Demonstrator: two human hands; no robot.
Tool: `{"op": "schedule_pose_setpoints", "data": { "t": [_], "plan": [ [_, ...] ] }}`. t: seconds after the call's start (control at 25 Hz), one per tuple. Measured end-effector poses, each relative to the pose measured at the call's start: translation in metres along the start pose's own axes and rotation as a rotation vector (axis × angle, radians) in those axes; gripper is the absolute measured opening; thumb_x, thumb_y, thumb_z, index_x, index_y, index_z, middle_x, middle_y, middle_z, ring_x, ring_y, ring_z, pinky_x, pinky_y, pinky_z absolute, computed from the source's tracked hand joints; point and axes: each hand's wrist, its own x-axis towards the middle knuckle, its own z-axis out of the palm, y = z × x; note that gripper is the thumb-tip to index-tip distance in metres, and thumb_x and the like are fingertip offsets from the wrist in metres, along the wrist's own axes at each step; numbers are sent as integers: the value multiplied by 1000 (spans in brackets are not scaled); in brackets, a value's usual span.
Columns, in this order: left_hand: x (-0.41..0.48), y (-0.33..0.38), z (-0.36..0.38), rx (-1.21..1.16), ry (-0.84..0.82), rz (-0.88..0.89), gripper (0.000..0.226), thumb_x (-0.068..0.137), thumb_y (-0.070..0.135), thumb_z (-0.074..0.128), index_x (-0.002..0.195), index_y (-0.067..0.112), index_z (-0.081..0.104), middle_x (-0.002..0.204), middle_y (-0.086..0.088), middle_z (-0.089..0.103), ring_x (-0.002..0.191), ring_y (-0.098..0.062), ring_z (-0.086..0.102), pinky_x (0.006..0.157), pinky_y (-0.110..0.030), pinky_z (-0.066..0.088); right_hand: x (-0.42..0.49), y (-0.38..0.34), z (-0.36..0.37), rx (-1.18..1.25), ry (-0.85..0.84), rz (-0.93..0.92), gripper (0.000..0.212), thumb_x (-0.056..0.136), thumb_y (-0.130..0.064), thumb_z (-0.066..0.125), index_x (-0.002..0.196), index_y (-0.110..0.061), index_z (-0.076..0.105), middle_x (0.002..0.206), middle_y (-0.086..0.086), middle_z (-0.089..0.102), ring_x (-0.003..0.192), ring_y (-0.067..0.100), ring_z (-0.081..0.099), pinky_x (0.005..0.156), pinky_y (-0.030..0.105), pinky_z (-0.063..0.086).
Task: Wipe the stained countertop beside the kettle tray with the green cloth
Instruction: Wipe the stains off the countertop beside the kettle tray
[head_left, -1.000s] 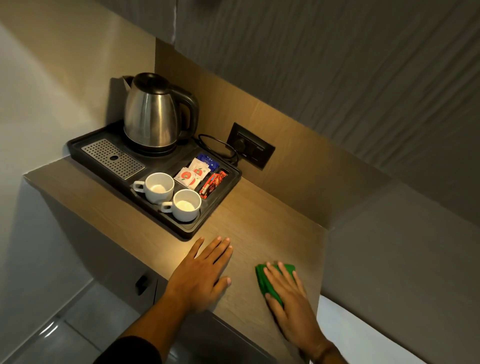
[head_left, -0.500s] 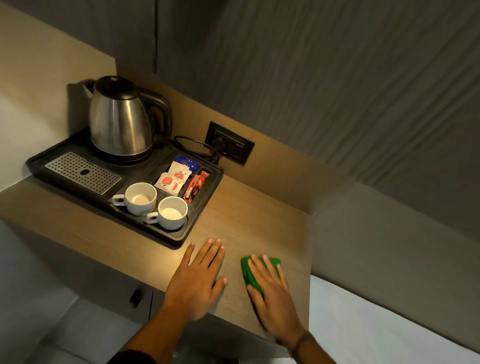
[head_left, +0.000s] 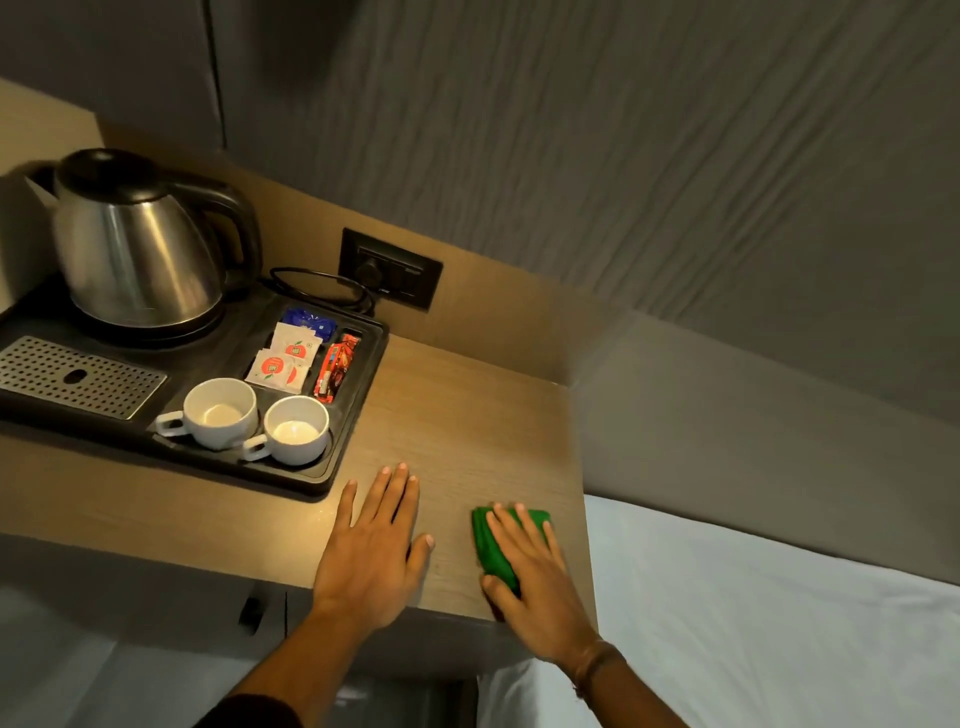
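Observation:
A folded green cloth (head_left: 488, 543) lies on the wooden countertop (head_left: 467, 415) near its front right corner. My right hand (head_left: 530, 577) presses flat on the cloth, fingers spread over it. My left hand (head_left: 371, 545) rests flat and empty on the wood just left of the cloth, its fingertips close to the front right corner of the black kettle tray (head_left: 358, 410). No stain stands out on the lit wood.
The tray holds a steel kettle (head_left: 135, 249), two white cups (head_left: 260, 421), sachets (head_left: 291, 353) and a metal drip grille (head_left: 72, 374). A wall socket (head_left: 389, 267) with the kettle cord sits behind. A white bed (head_left: 779, 613) borders the counter on the right.
The view has swung to the right and closer, so the tray sits further left in frame. Both hands stay flat on the counter; the right hand with the cloth has barely shifted.

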Motion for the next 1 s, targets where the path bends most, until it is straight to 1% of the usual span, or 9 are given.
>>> {"op": "schedule_pose_setpoints", "data": {
  "t": [0.12, 0.28, 0.44, 0.56, 0.68, 0.8, 0.88, 0.96, 1.0],
  "plan": [
    [-2, 1, 0, 1, -27, 4, 75, 102, 58, 17, 163, 13, 11, 173, -9, 7, 158, -26, 0, 126, -60, 8, 2, 8, -13, -18, -51, 5, 84, 91, -35, 50, 161, -39, 5, 171, -16, 5, 156, 7, -10, 127, 48, -6],
    [0, 2, -8, 6, -55, 1, 75, 104, 60, 6, 162, 14, 0, 173, -7, -3, 157, -25, -9, 127, -58, -1, 44, -10, -25, -3, 34, 108, 74, 98, -13, 51, 161, -28, 16, 170, -3, 20, 158, 16, 3, 128, 44, -3],
    [-21, 9, -24, 21, -13, 16, 84, 98, 67, 1, 163, 14, 3, 173, -8, -2, 158, -25, -6, 127, -56, -1, 41, -19, -30, -27, 111, 153, 68, 101, -9, 54, 159, -27, 25, 169, 0, 25, 157, 19, 11, 127, 39, 2],
    [-71, 13, -30, 43, 21, 2, 84, 98, 67, 7, 163, 14, 7, 173, -8, 2, 158, -24, -5, 126, -54, -4, 10, -37, -27, -91, 170, 48, 68, 102, -10, 55, 159, -28, 24, 170, 2, 22, 157, 23, 8, 124, 41, 2],
    [-128, 18, -33, 41, 37, -75, 84, 98, 65, 9, 162, 11, 9, 173, -11, 7, 158, -26, -3, 126, -55, -2, -27, -59, -15, -160, 174, -48, 75, 100, -10, 62, 160, -29, 22, 171, 3, 17, 158, 28, 8, 126, 47, 9],
    [-215, 22, -29, 93, 62, -250, 85, 96, 66, 0, 161, 12, -1, 173, -10, -3, 157, -26, -10, 127, -56, -3, -77, -93, 17, -145, 133, -193, 82, 96, -7, 67, 160, -28, 20, 171, 3, 17, 157, 26, 4, 124, 45, 4],
    [-308, 28, -17, 129, 107, -409, 82, 98, 66, 2, 161, 13, -4, 172, -9, -6, 157, -25, -13, 125, -56, -5, -127, -131, 43, -132, 97, -425, 81, 94, 0, 64, 160, -24, 24, 169, 2, 24, 156, 24, 2, 124, 44, 0],
    [-377, 31, -10, 138, 107, -538, 80, 101, 65, 7, 161, 14, -5, 172, -8, -8, 156, -25, -15, 123, -56, -6, -161, -159, 67, -169, 59, -554, 81, 92, 6, 59, 160, -21, 26, 169, 2, 25, 156, 24, 2, 124, 44, -3],
    [-384, 29, -11, 123, 125, -535, 80, 101, 66, 7, 162, 14, -5, 172, -8, -9, 156, -25, -14, 124, -56, -5, -162, -156, 75, -154, 100, -555, 82, 90, 8, 56, 160, -21, 25, 169, 2, 24, 157, 25, 2, 125, 44, -4]
  ]
}}
